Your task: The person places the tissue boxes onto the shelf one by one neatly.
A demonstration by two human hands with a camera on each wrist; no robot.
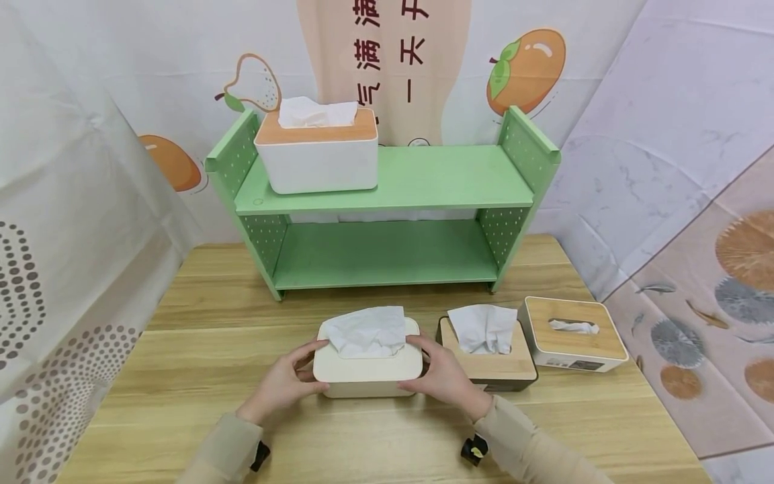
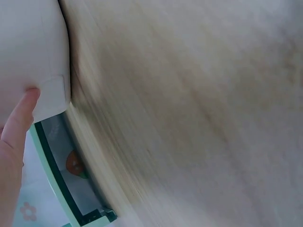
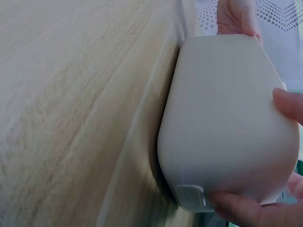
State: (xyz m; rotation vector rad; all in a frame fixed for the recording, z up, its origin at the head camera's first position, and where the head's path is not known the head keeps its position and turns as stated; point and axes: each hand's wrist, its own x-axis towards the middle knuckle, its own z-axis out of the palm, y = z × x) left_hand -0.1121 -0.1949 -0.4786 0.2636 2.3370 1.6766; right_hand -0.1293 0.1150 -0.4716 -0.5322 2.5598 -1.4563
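Observation:
A cream tissue box [image 1: 367, 372] with a white tissue [image 1: 366, 332] standing out of its top is at the front middle of the wooden table. My left hand [image 1: 289, 382] grips its left end, and my right hand [image 1: 444, 376] grips its right end, thumbs toward the front. In the left wrist view a finger [image 2: 21, 113] presses the smooth side of the box [image 2: 28, 52]. The right wrist view has the box [image 3: 222, 118] between both hands. Whether its base fully touches the table cannot be told.
Behind stands a green two-tier shelf [image 1: 387, 252], with a white tissue box with a wooden lid [image 1: 323, 165] on its upper left. To the right are a black tissue box with a wooden lid [image 1: 492, 366] and a white one with a wooden lid [image 1: 577, 343]. Patterned cloth [image 1: 66, 168] hangs around.

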